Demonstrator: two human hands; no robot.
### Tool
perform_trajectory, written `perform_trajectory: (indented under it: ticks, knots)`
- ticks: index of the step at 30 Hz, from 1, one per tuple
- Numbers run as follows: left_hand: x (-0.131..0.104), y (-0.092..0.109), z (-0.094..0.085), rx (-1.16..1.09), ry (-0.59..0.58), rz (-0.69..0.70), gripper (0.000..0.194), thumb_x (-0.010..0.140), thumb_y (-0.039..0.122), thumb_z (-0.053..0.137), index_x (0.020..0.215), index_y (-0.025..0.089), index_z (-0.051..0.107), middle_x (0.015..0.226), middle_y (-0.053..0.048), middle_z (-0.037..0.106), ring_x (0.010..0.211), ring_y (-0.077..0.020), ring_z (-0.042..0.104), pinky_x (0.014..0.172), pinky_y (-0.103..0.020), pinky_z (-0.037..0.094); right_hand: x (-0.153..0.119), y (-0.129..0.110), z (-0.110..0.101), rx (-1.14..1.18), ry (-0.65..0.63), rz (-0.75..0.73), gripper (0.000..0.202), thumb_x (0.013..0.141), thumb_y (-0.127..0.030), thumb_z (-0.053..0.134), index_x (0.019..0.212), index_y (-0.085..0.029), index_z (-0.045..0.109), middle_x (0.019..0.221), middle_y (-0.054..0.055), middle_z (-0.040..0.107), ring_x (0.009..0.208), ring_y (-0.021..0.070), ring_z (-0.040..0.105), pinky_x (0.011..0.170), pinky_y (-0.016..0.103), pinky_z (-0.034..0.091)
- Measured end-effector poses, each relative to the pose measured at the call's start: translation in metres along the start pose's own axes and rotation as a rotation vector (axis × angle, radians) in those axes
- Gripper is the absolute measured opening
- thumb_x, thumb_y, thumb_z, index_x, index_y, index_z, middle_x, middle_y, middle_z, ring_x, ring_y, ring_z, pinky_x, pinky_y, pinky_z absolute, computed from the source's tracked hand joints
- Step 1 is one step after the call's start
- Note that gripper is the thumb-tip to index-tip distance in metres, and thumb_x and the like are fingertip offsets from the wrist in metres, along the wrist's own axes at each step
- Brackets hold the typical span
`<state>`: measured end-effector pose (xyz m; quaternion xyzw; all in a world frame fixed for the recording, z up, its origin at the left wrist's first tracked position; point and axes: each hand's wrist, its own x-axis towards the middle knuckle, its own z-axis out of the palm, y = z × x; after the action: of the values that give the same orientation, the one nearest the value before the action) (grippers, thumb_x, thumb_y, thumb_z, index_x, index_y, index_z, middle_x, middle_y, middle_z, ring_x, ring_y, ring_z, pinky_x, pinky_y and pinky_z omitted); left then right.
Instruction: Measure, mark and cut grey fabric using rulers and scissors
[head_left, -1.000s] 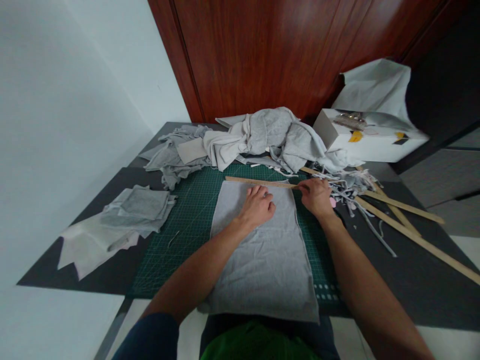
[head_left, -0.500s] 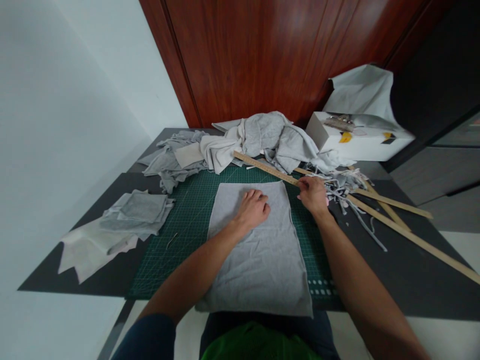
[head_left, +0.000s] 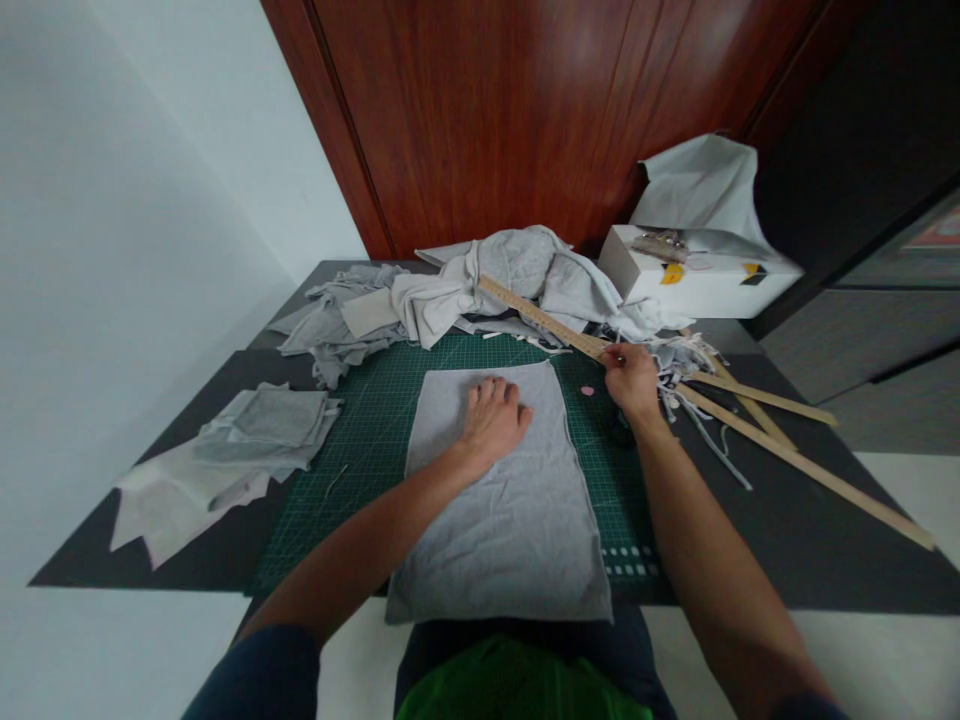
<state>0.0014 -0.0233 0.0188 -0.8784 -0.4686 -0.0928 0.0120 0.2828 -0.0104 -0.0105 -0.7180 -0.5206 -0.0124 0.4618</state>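
Note:
A grey cloth piece (head_left: 510,530) lies flat on the green cutting mat (head_left: 360,430), its near edge hanging over the table's front. My left hand (head_left: 495,418) rests palm down on its upper part, fingers spread a little. Right of the cloth, my right hand (head_left: 628,378) pinches the near end of a wooden ruler (head_left: 540,316), which slants up to the left over the heaped cloth. A small pink piece (head_left: 587,391) lies on the mat beside my right hand.
Crumpled grey cloth (head_left: 525,262) lines the back. Folded cloths (head_left: 270,425) lie at left. Cloth strips (head_left: 679,360) and wooden strips (head_left: 810,465) are at right, with a white box (head_left: 697,285) behind them. A red-brown wooden panel (head_left: 495,120) stands at the back.
My right hand has lifted the ruler a little, and its far end now lies higher over the heap. The pink piece, formerly under my right hand, shows on the mat. The view has shifted slightly.

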Motion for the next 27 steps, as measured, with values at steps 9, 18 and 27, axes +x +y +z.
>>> perform_trajectory:
  ticks: [9, 18, 27]
  knots:
    - [-0.013, 0.013, -0.003, -0.012, -0.27, -0.216, 0.088, 0.105, 0.069, 0.03, 0.169, 0.009, 0.029, 0.175, -0.029, 0.024, 0.161, -0.0502, 0.021, 0.123, -0.073, 0.02, 0.0, -0.01, -0.012, 0.023, -0.024, 0.041, 0.023, 0.083, -0.028, 0.058, 0.095, -0.018, 0.076, 0.097, 0.015, 0.072, 0.094, 0.0306, 0.063, 0.097, 0.051, 0.052]
    - [0.012, -0.042, -0.026, -0.112, -0.56, 0.267, 0.108, 0.072, 0.066, 0.083, 0.166, 0.037, 0.038, 0.18, -0.014, 0.019, 0.167, -0.0417, 0.012, 0.128, -0.068, 0.018, 0.005, -0.012, -0.041, 0.013, -0.061, 0.124, 0.026, 0.083, -0.03, 0.061, 0.093, -0.015, 0.078, 0.098, 0.016, 0.075, 0.089, 0.0293, 0.065, 0.092, 0.047, 0.053]
    - [-0.02, -0.008, -0.028, -0.339, -0.182, 0.376, 0.043, 0.097, 0.034, 0.066, 0.139, 0.023, 0.069, 0.149, -0.009, 0.067, 0.141, -0.0258, 0.058, 0.121, -0.039, 0.044, -0.007, -0.031, -0.039, 0.148, -0.163, 0.159, 0.021, 0.083, -0.034, 0.06, 0.089, -0.018, 0.072, 0.092, 0.011, 0.076, 0.085, 0.0263, 0.066, 0.086, 0.042, 0.053]
